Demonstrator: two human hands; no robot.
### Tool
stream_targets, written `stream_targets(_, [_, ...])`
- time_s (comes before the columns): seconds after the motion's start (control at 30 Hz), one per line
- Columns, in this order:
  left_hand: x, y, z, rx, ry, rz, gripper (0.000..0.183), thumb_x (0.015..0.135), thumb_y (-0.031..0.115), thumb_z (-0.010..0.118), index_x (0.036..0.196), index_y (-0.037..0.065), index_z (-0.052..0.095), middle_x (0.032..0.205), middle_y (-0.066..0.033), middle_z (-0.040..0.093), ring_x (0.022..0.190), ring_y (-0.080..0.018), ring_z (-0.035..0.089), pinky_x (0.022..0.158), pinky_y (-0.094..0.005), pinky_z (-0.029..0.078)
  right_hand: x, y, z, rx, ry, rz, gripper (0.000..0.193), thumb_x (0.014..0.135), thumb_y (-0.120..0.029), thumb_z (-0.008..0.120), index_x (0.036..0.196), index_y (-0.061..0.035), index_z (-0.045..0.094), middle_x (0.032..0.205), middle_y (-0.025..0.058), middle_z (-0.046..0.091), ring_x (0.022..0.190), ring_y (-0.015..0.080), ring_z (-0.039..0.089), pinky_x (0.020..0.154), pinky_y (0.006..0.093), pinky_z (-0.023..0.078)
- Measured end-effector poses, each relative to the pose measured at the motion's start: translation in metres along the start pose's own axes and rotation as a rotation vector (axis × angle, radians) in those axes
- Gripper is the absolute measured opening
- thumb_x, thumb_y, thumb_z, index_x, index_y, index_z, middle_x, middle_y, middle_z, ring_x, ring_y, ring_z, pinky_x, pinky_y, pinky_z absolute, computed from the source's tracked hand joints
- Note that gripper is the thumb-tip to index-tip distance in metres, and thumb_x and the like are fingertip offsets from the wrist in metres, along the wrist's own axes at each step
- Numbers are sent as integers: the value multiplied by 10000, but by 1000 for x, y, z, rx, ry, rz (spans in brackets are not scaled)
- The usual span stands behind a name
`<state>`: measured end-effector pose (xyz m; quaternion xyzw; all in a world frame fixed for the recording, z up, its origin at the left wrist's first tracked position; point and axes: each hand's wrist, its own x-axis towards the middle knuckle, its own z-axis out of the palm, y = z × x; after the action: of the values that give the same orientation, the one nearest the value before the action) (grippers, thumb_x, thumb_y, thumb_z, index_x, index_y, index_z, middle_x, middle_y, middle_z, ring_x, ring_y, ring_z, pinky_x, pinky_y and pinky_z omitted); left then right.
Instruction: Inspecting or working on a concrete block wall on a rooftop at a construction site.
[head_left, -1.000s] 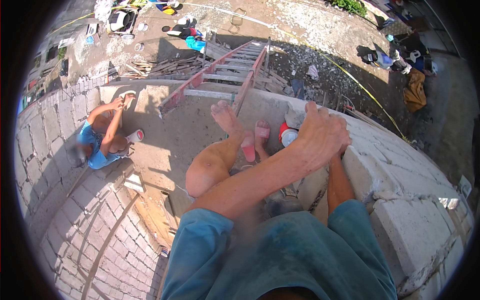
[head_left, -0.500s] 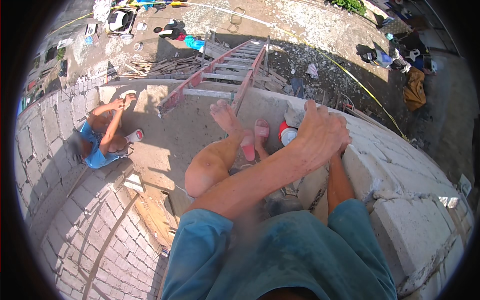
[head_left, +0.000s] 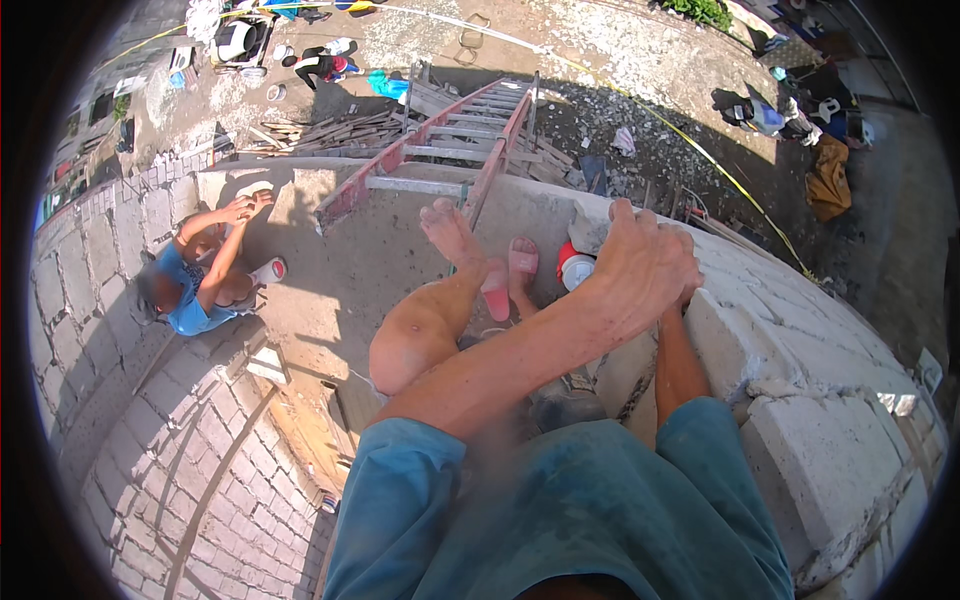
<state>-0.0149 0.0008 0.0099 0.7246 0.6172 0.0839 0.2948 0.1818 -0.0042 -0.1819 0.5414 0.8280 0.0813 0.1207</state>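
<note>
Two grey block walls are enclosing the work area: the right wall is running close beside the person, and the left wall is curving along the far left of the view. A concrete floor is spreading between them. A red ladder with pale rungs is extending up past the floor's front edge. Loose boards are lying in a heap on the ground beyond that edge. A co-worker in a blue shirt is crouching at the left wall, both arms raised forward.

The person's bare left foot is hanging above the floor. A red-and-white jug is standing on the floor near the right wall, just left of the left hand in view. That hand is curling its fingers and covering most of the right hand; how far either hand is closing, and whether either is gripping anything, cannot be told. Both hands are appearing together in front of the right wall; contact with it cannot be confirmed. Two pink slippers are resting near the jug.
</note>
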Motion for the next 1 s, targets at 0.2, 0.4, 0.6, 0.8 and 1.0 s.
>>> stream_targets(0.2, [3, 4, 3, -1, 35, 12, 230, 847, 344, 591, 862, 171, 741, 862, -21, 677, 874, -263, 623, 799, -539, 366, -3, 15, 27, 94, -95, 119, 266, 832, -389, 581, 958, -156, 594, 729, 13, 595, 738, 257, 615, 542, 455, 414])
stream_targets(0.4, [-1, 1, 5, 10, 25, 13, 175, 827, 301, 602, 860, 201, 742, 842, -5, 664, 868, -269, 624, 793, -537, 366, -3, 8, 22, 139, -118, 137, 277, 838, -390, 580, 895, -118, 580, 739, 37, 619, 761, 281, 622, 598, 467, 438])
stream_targets(0.6, [-1, 0, 6, 4, -5, 13, 167, 836, 297, 601, 867, 218, 745, 853, 0, 660, 896, -271, 621, 797, -545, 362, -2, 2, 9, 126, -95, 110, 280, 841, -391, 578, 892, -115, 579, 744, 40, 621, 770, 286, 621, 602, 469, 440])
stream_targets(0.8, [-3, 1, 8, -20, 12, -7, 173, 845, 309, 595, 874, 229, 745, 883, -5, 669, 906, -268, 621, 816, -554, 361, -1, -1, 5, 130, -134, 92, 289, 842, -394, 574, 899, -111, 581, 770, 43, 627, 793, 298, 618, 612, 478, 437])
stream_targets(1.0, [-4, 0, 1, 56, 82, 75, 188, 881, 197, 522, 995, 90, 625, 790, -67, 655, 810, -244, 620, 717, -448, 425, -6, 8, 30, 130, -142, 128, 303, 834, -403, 575, 917, -112, 589, 793, 45, 625, 801, 302, 616, 611, 493, 427])
